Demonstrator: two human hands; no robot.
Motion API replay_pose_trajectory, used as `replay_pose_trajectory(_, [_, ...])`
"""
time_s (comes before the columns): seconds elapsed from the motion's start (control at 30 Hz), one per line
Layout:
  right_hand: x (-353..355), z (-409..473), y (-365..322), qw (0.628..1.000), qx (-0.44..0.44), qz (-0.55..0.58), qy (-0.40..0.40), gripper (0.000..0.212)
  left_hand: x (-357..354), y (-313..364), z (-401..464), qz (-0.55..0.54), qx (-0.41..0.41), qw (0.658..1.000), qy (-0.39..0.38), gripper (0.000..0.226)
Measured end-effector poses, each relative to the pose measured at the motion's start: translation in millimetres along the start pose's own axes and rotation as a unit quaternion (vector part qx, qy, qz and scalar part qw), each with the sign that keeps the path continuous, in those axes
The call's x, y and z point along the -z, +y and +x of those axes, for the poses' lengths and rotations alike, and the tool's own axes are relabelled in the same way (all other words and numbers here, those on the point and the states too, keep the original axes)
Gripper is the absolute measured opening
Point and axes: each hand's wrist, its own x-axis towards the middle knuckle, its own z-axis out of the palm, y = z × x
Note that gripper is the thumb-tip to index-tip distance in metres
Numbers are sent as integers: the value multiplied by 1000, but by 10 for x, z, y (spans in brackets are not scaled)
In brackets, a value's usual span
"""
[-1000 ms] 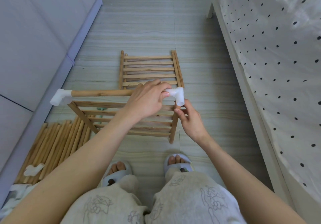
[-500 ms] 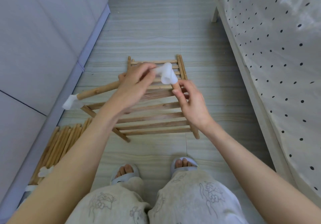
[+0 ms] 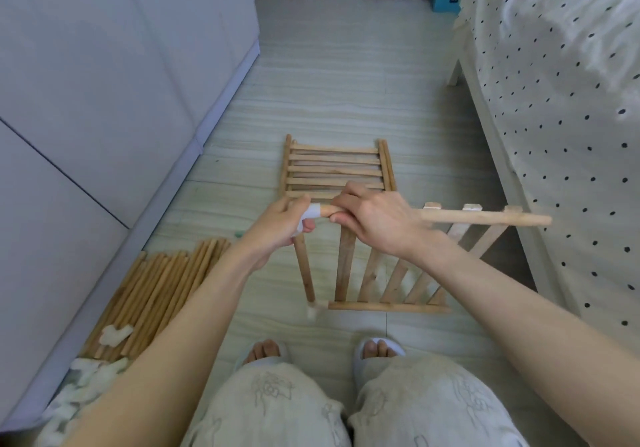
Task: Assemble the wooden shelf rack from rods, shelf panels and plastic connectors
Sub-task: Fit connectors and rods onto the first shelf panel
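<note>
My left hand point(image 3: 282, 224) grips a white plastic corner connector point(image 3: 309, 215) in front of me. A wooden rod point(image 3: 485, 218) runs from it out to the right, and my right hand point(image 3: 375, 219) grips that rod close to the connector. A second rod point(image 3: 304, 270) hangs down from the connector and ends in another white connector point(image 3: 313, 309). The slatted shelf panel point(image 3: 391, 280) hangs below the horizontal rod, tilted toward my feet. Another shelf panel point(image 3: 334, 169) lies flat on the floor beyond my hands.
A bundle of loose rods point(image 3: 156, 294) lies on the floor at the left by the grey cabinet point(image 3: 104, 100), with white connectors point(image 3: 114, 334) on and below it. A bed with a dotted cover point(image 3: 561, 117) fills the right side. My slippered feet point(image 3: 322, 353) stand below.
The assembly has been turned: the rod now points right instead of left. My left hand has shifted onto the connector and my right hand has taken the rod.
</note>
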Motion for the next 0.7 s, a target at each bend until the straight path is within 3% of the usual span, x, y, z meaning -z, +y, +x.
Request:
replay_pose_trajectory(0.23, [-221, 19, -52, 999, 15, 38, -35, 38, 59, -268, 43, -5, 28, 1000, 5, 21])
replay_pose_trajectory(0.4, [-134, -5, 120, 991, -2, 51, -123, 47, 60, -205, 91, -8, 63, 998, -10, 22])
replay_pose_trajectory(0.6, [-237, -99, 95, 994, 31, -12, -109, 57, -21, -195, 120, -178, 87, 980, -1, 34])
replay_pose_trajectory(0.7, [-267, -131, 47, 995, 45, -7, -94, 67, -38, -177, 94, -145, 69, 987, -24, 35])
